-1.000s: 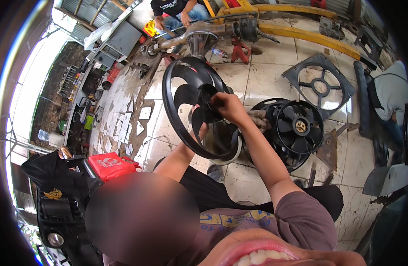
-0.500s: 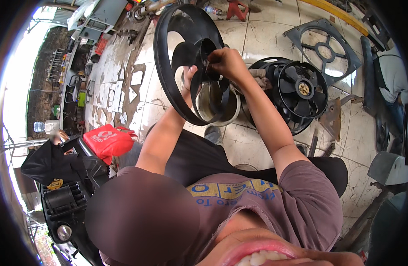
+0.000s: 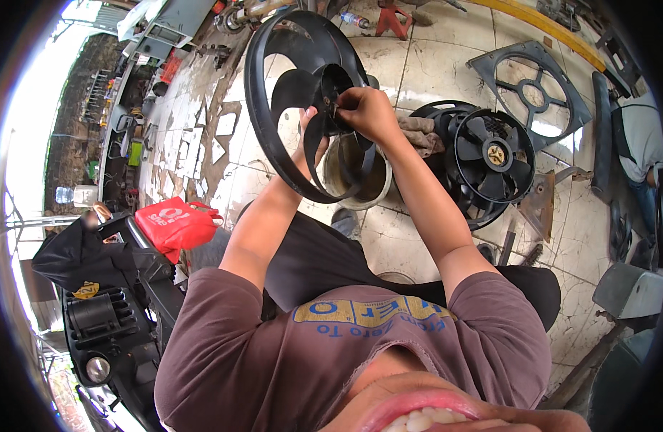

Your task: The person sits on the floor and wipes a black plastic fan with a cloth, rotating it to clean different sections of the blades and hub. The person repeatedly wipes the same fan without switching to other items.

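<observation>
A black plastic fan wheel (image 3: 274, 108) with a ring rim and curved blades is held up in front of me. My left hand (image 3: 311, 137) reaches from below behind a blade near the hub, mostly hidden by it. My right hand (image 3: 364, 111) pinches at the hub from the right. Below the fan a round metal tin (image 3: 360, 183) stands on the tiled floor. To the right lies a black fan assembly (image 3: 490, 162) with a brass-coloured centre, and a grey rag (image 3: 421, 133) lies against it.
A grey fan shroud frame (image 3: 529, 79) lies on the tiles at upper right. A red bag (image 3: 174, 222) and a black motorbike front (image 3: 101, 317) are at my left. A red jack stand (image 3: 392, 20) stands at the top. Another person's arm (image 3: 641, 144) sits at the right edge.
The fan wheel has come up and closer to me with both hands at its hub. My view has tilted down, so the floor and the other fan sit lower and larger.
</observation>
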Demonstrator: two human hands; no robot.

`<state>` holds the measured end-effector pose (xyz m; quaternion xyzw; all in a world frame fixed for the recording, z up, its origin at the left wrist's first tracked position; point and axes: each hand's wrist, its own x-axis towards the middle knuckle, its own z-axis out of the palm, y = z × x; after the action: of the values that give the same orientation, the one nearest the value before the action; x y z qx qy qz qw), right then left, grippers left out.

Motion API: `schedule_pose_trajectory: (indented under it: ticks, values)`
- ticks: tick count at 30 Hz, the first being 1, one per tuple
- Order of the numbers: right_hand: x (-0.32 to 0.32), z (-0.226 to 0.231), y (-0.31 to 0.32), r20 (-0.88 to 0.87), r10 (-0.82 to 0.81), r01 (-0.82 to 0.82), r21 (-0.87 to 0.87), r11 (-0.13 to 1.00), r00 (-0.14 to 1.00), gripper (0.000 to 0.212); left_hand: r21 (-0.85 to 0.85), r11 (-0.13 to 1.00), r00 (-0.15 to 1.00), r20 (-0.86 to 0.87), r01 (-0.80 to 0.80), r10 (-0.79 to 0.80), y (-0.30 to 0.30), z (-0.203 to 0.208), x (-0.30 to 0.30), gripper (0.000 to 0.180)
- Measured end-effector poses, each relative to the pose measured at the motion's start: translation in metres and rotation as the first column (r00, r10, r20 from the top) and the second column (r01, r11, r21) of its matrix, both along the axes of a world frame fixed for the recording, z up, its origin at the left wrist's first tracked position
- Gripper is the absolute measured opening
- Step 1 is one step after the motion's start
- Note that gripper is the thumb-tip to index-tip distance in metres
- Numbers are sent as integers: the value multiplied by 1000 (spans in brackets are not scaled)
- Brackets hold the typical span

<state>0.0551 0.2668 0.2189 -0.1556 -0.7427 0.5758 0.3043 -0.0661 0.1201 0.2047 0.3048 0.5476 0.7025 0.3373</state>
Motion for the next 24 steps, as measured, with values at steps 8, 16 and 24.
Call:
schedule_pose_trajectory:
  ticks: [8,16,24]
  values:
    - [-11,-16,3,69,116,-117,14,993,991,21,-84,991,991,98,103,-95,7,-3,0,50]
    - [-10,-10,10,-31,153,-156,-96,983,988,18,-113,977,974,159,181,-162,20,4,1,50]
    - [-6,-8,6,51,49,-59,229,972,997,21,-63,993,990,104,100,-93,18,6,-6,50]
